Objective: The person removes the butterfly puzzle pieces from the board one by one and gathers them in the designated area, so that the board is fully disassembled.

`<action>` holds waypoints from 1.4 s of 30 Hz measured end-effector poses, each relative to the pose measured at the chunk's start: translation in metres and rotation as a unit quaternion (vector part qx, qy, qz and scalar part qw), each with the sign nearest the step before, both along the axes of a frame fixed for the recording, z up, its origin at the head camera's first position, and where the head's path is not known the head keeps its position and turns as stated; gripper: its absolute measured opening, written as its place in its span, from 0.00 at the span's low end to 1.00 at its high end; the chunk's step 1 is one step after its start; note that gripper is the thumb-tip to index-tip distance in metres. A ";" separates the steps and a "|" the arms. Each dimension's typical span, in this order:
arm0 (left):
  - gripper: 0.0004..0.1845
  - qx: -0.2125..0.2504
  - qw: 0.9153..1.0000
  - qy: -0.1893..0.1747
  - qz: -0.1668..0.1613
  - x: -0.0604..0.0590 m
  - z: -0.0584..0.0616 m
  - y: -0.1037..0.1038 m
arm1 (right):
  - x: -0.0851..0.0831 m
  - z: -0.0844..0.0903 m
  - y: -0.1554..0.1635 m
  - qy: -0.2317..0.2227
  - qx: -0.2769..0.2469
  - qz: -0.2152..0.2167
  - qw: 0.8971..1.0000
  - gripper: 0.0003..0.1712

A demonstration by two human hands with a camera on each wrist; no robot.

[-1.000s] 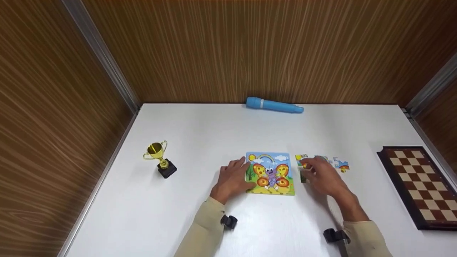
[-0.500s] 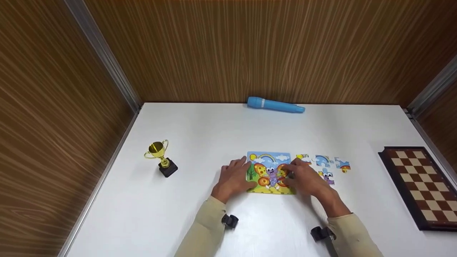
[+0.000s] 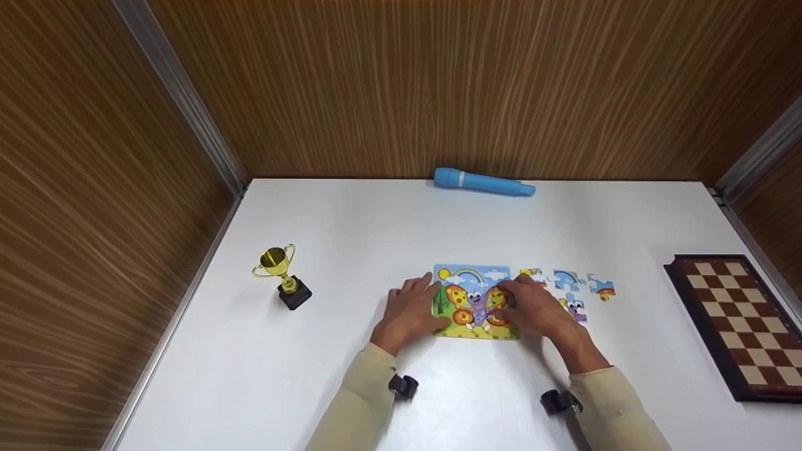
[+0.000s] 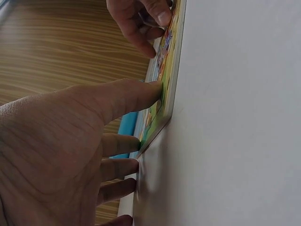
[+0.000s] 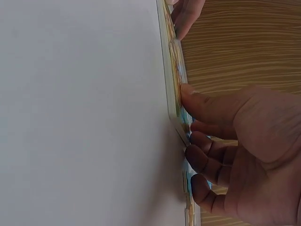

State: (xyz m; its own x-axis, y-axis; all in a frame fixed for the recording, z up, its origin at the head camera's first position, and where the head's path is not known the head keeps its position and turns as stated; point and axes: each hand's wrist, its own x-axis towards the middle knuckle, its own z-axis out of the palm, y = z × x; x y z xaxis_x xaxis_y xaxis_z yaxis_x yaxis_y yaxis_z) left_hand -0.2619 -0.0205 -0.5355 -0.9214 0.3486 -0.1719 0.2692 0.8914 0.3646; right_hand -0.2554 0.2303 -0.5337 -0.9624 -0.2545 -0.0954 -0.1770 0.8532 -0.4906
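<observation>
A square butterfly jigsaw puzzle [image 3: 467,279] lies flat on the white table in the head view. My left hand [image 3: 408,316] rests at its left side, the thumb on the lower left corner and the straight fingers along the edge. Over the puzzle's right side, my right hand [image 3: 536,307] has thumb and index finger on the picture, pinching a puzzle piece mostly hidden beneath them. In the right wrist view, the right thumb [image 5: 202,101] touches the puzzle's face. Loose puzzle pieces [image 3: 567,280] lie to the right, one partly behind the right hand.
A gold trophy cup [image 3: 282,275] on a black base stands at the left. Near the back wall lies a blue toy microphone [image 3: 482,181]. A chessboard [image 3: 739,319] sits at the right edge. Wooden panels [image 3: 401,88] bound the table at the back and sides.
My right hand has moved left from the loose pieces onto the puzzle's right side, and the dark green piece is gone from its spot. My left hand stays in place.
</observation>
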 end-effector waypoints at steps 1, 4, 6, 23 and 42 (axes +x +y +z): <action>0.41 0.000 1.000 0.002 0.001 0.000 0.000 0.000 | 0.000 0.000 0.000 0.001 0.004 -0.002 1.000 0.28; 0.41 0.000 1.000 0.005 0.000 0.000 0.000 -0.001 | 0.000 -0.001 -0.001 -0.005 0.009 -0.007 1.000 0.27; 0.40 0.002 1.000 0.005 -0.001 0.000 0.000 0.000 | -0.001 0.000 -0.001 -0.012 0.004 -0.010 1.000 0.27; 0.41 0.002 1.000 -0.001 -0.001 0.000 0.000 -0.001 | 0.004 -0.004 -0.003 0.018 -0.043 -0.037 0.998 0.24; 0.40 0.002 1.000 0.008 0.004 0.002 0.002 0.001 | 0.011 -0.001 0.007 0.058 -0.034 -0.014 0.998 0.08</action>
